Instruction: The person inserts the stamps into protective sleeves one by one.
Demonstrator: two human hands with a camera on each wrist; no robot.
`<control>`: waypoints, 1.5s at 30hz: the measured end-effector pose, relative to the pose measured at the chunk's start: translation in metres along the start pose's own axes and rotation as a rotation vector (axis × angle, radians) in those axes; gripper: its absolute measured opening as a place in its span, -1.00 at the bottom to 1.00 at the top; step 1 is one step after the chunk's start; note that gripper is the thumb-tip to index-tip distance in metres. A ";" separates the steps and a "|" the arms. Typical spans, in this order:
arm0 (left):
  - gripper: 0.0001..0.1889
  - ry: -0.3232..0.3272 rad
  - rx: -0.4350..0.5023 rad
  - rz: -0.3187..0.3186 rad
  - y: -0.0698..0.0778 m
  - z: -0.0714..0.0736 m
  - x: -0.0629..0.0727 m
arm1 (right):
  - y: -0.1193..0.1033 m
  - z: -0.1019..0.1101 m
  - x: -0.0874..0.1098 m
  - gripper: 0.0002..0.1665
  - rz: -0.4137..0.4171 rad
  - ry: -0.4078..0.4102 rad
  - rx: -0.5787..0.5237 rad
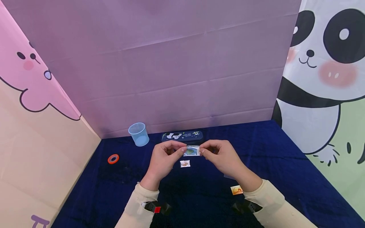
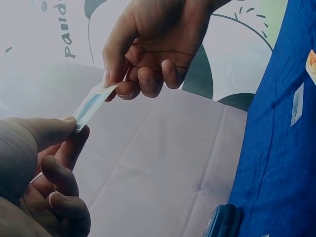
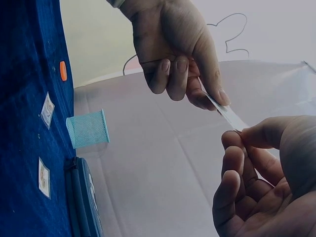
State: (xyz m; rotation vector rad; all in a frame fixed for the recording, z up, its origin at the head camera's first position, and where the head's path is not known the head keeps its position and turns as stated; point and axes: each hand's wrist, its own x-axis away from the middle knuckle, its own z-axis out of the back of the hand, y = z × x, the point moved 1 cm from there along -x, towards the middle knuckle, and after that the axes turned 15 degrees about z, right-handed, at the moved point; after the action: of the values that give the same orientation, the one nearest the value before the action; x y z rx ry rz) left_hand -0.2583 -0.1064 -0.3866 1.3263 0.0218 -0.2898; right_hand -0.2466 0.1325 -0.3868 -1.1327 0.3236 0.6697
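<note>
Both hands (image 1: 164, 160) (image 1: 224, 159) pinch a card (image 1: 192, 151), long axis apparently left-to-right.

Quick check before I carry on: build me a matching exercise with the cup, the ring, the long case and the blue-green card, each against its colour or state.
Column one
1. Cup
2. Blue-green card
3. Long case
4. Ring

Column two
A. Dark blue, with a panda picture
B. Orange, lying flat
C. Light blue, mesh-walled
D. Pinched by the left hand and the right hand

Pairs: 1-C, 2-D, 3-A, 4-B
</note>
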 end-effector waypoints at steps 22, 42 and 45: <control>-0.88 0.016 -0.065 0.053 -0.026 -0.009 -0.017 | 0.019 0.024 0.018 -0.88 -0.045 -0.097 0.102; -0.93 0.025 -0.104 0.135 -0.055 -0.023 -0.037 | 0.058 0.061 0.080 -0.87 -0.148 -0.222 0.133; -0.93 0.027 -0.116 0.148 -0.058 -0.024 -0.037 | 0.062 0.064 0.087 -0.85 -0.171 -0.234 0.138</control>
State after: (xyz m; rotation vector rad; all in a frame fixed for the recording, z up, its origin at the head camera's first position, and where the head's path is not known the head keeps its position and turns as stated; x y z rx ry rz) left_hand -0.3036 -0.0884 -0.4415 1.2100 -0.0367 -0.1432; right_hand -0.2255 0.2347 -0.4540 -0.9280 0.0712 0.6110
